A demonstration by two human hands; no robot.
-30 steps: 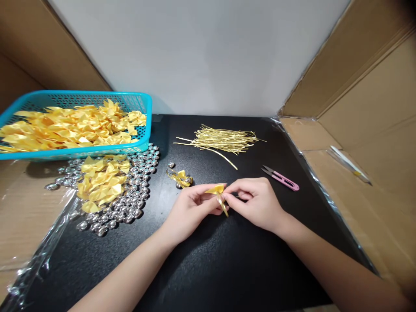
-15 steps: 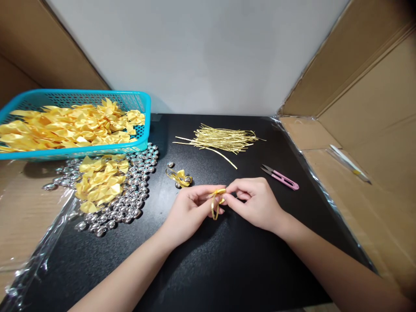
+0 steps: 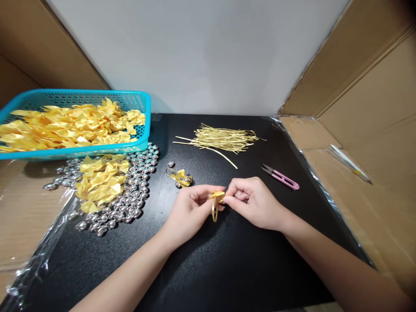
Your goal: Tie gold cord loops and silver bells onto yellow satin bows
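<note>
Between the thumb and fingers of my left hand (image 3: 191, 212) is a yellow ribbon bow (image 3: 218, 195). A loop of gold cord (image 3: 215, 212) hangs down from it, in front of the fingertips. My right hand (image 3: 255, 201) is closed in a pinch right at the bow's right end; what lies between its fingertips is too small to make out. Just beyond my left hand lies a finished-looking piece of yellow bow and gold cord (image 3: 180, 176) with silver bells, and a single silver bell (image 3: 170, 164) is beside it.
A blue basket (image 3: 147, 125) full of yellow bows stands at the back left. In front of it, a pile of yellow bows (image 3: 100, 182) lies among many silver bells (image 3: 131, 203). Gold cords (image 3: 225, 138) lie at the back, pink thread snips (image 3: 281, 177) to the right. Cardboard walls flank the black table.
My right fingertips have drawn slightly back from the top of the bow and sit lower at its right end. The hanging cord loop has turned and looks narrower.
</note>
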